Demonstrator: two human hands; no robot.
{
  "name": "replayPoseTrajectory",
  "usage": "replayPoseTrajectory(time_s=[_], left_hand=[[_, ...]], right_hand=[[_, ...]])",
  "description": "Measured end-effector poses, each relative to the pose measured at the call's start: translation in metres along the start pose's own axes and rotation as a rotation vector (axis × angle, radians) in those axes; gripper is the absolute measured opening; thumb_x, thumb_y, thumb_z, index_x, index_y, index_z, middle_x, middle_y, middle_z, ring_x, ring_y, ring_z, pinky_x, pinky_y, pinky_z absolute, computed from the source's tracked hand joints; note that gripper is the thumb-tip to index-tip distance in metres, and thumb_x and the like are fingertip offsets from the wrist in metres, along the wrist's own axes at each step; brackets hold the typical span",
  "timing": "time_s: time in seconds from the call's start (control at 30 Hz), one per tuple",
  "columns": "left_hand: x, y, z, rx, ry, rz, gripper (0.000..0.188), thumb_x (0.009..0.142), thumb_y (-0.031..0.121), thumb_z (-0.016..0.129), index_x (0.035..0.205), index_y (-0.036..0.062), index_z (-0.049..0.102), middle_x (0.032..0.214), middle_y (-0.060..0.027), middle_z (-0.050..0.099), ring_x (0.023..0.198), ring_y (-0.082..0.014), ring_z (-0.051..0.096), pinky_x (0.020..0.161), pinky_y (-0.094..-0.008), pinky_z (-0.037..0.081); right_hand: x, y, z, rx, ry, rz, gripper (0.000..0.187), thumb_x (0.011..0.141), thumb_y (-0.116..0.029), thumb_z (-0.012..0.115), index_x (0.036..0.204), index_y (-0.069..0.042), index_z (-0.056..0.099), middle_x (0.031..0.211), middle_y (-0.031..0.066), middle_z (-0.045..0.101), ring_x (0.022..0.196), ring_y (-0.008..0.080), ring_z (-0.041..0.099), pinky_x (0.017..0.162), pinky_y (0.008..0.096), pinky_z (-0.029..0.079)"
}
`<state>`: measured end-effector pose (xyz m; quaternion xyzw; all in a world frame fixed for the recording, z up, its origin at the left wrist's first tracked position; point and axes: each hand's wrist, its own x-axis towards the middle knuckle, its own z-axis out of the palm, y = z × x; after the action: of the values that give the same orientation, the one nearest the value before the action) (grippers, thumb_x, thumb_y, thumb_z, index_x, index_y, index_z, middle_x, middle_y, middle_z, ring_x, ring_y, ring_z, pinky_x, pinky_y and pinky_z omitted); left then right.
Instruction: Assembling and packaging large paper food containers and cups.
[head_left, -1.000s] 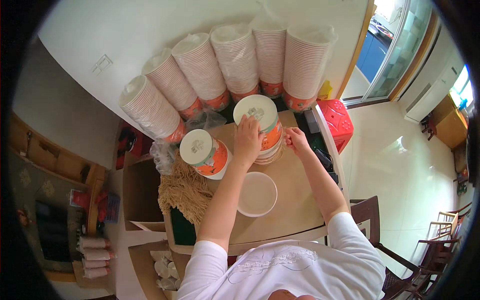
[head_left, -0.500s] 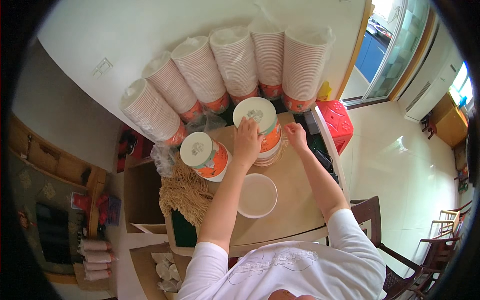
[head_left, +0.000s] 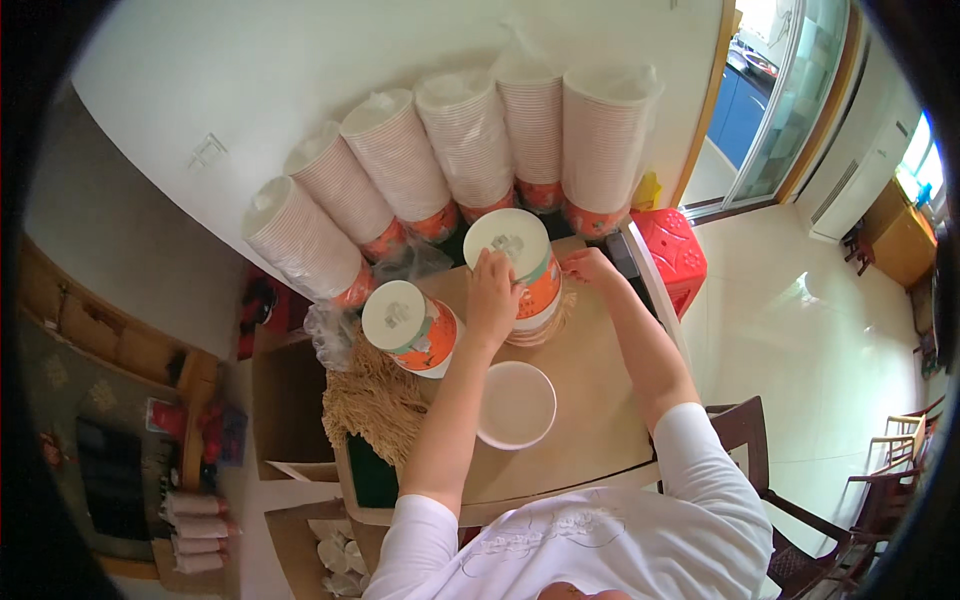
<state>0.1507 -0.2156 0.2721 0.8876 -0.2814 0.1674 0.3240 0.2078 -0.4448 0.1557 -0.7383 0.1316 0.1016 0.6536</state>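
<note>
The left hand (head_left: pixel 493 290) lies on the near left side of the upturned tub (head_left: pixel 540 290), its fingers bent over the edge of the pale base; whether they clamp it or only rest there I cannot tell. The tub sits at the middle of the far part of the surface (head_left: pixel 595 400), on top of a short stack whose pale rims show below it. The right hand (head_left: pixel 588 266) is just to the right of the tub, fingers drawn close together; whether a cord is pinched between them I cannot tell. Tan cords (head_left: pixel 567 318) lie against the right side of the stack, within easy reach of that hand. To work well here, the left hand should press straight down rather than sideways, so the tub stays square on its stack, while the right hand handles one cord at a time and keeps it flat against the wall. A hard sideways pull would probably tip the stack or dent the thin wall. The heap (head_left: pixel 375 410) of cord at left is best kept loose and untangled, and the open tub (head_left: pixel 517 405) at near centre clear of both forearms
</note>
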Motion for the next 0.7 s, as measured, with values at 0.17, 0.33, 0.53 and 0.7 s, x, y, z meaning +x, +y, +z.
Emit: replayPoseTrajectory(time_s=[0.17,0.33,0.53,0.7], left_hand=[[0.005,0.004,-0.001,-0.029,0.014,0.009,0.028,0.069,0.006,0.065,0.082,0.0045,0.041,0.103,-0.0156,0.046,0.115,-0.0385,0.037,0.089,-0.0518,0.032],[0.006,0.004,0.000,-0.079,0.003,-0.018,0.027,0.069,0.004,0.064,0.084,0.0032,0.040,0.105,-0.0176,0.045,0.114,-0.0394,0.037,0.093,-0.0474,0.031],[0.005,0.004,-0.003,-0.050,-0.014,0.018,0.031,0.069,0.001,0.062,0.091,0.0010,0.041,0.106,-0.0180,0.044,0.114,-0.0402,0.036,0.094,-0.0454,0.031],[0.005,0.008,-0.004,-0.091,0.018,0.027,0.029,0.069,0.001,0.063,0.088,0.0019,0.040,0.106,-0.0177,0.044,0.114,-0.0402,0.036,0.093,-0.0456,0.032]], right_hand=[[-0.015,0.002,-0.010,0.119,-0.134,0.071,0.015,0.079,-0.014,0.059,0.087,-0.002,0.063,0.074,0.0049,0.064,0.063,0.0108,0.061,0.043,0.0194,0.038],[-0.014,0.006,-0.010,0.157,-0.107,0.048,0.015,0.080,-0.011,0.056,0.089,0.001,0.061,0.077,0.0074,0.064,0.066,0.0131,0.063,0.043,0.0192,0.038],[-0.013,0.008,-0.008,0.166,-0.095,0.047,0.014,0.079,-0.007,0.057,0.089,0.003,0.060,0.077,0.0088,0.064,0.066,0.0145,0.063,0.043,0.0195,0.039],[-0.011,0.012,-0.009,0.145,-0.050,0.024,0.012,0.078,-0.006,0.058,0.087,0.002,0.060,0.075,0.0079,0.064,0.063,0.0140,0.063,0.043,0.0202,0.039]])
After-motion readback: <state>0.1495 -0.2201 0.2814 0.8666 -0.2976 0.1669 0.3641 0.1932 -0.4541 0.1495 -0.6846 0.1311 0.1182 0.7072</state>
